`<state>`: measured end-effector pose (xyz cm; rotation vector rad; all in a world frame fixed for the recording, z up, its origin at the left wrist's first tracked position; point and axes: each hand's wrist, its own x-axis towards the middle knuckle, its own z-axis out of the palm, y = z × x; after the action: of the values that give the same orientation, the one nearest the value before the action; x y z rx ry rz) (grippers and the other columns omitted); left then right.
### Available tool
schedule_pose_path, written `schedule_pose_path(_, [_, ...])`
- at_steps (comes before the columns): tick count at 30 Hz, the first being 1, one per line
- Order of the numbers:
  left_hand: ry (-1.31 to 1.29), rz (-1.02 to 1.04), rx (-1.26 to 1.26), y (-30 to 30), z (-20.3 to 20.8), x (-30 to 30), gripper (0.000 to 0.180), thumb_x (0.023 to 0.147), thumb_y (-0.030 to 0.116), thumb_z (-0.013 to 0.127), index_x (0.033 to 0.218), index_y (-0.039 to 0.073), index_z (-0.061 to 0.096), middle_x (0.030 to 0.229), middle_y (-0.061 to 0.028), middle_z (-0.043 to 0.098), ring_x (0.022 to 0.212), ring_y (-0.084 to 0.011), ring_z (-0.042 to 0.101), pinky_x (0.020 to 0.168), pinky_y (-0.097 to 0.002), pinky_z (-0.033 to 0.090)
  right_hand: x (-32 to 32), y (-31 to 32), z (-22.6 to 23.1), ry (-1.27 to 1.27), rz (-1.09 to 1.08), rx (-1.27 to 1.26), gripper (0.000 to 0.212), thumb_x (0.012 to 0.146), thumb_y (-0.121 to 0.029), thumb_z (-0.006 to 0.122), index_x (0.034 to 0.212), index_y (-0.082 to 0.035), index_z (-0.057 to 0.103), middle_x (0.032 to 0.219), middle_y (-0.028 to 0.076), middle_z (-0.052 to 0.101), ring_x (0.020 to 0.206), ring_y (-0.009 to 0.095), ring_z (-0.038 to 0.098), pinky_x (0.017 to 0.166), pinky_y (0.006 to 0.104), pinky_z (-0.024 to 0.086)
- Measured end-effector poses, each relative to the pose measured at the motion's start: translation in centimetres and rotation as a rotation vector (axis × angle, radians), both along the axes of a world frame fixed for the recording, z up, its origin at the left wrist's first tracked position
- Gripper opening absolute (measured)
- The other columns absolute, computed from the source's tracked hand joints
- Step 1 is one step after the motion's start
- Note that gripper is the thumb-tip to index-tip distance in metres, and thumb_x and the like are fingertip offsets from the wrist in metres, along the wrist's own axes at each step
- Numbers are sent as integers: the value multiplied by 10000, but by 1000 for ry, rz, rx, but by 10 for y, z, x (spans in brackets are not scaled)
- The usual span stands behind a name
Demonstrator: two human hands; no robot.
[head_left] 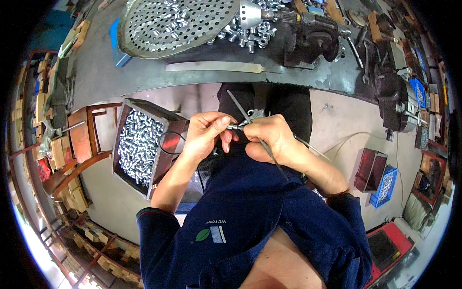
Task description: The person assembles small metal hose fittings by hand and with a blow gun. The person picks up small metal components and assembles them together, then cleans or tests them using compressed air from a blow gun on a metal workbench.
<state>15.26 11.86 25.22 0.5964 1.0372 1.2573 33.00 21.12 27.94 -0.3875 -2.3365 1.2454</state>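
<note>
My left hand (208, 134) is closed, thumb and forefinger pinching a small cylindrical metal fitting (234, 127) in front of my lap. Its far end meets the fingers of my right hand (270, 135). That hand is curled into a fist around a slim dark file (237, 104), which slants from upper left, past the fitting, down to my shirt. Just beyond the knuckles shows a shiny metal piece (256, 114), partly hidden, so its kind is unclear. A second thin rod (313, 147) sticks out by my right wrist; I cannot tell whether it is held.
A dark bin (155, 190) full of metal fittings stands at my left. On the bench (144, 74) are a perforated tray (139, 45), loose fittings (252, 41), a flat file (211, 66) and a geared tool (315, 45). A vise (397, 106) and a blue bin (385, 188) are right.
</note>
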Motion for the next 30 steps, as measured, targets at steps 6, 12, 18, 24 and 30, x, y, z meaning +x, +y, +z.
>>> schedule_pose_path(6, [359,-47,122,7,14,1,136,831,26,606,942,-52,614,772,-86,634,653,-138,615,598,-241,505,-1,-2,-10,-12,-86,62,166,580,-156,618,607,-69,480,555,111,505,512,311,542,461,405,429])
schedule_pose_path(12, [274,-74,180,12,18,-8,251,823,59,626,1045,-50,578,1000,-105,619,818,-152,617,770,-249,483,-2,2,-16,51,-110,10,193,599,-165,605,589,-60,444,536,121,469,502,320,515,445,398,392])
schedule_pose_path(18, [323,155,84,-4,-9,-49,273,900,164,529,988,-90,575,706,-128,642,746,-214,641,777,-337,500,1,6,-14,80,-88,-59,237,613,-174,604,572,-49,407,523,121,432,469,314,477,427,385,355])
schedule_pose_path(24, [222,-24,113,-2,13,-8,301,854,85,576,1123,-41,528,845,-144,658,787,-188,637,745,-293,493,-5,2,-16,105,-105,-2,234,601,-159,612,574,-50,408,524,117,434,470,307,486,426,382,353])
schedule_pose_path(30, [39,-7,108,10,5,4,256,846,108,604,1033,-57,545,784,-103,623,662,-168,609,604,-274,488,-6,-1,-17,57,-107,-176,234,610,-99,605,583,-41,379,529,117,382,449,279,414,433,351,322])
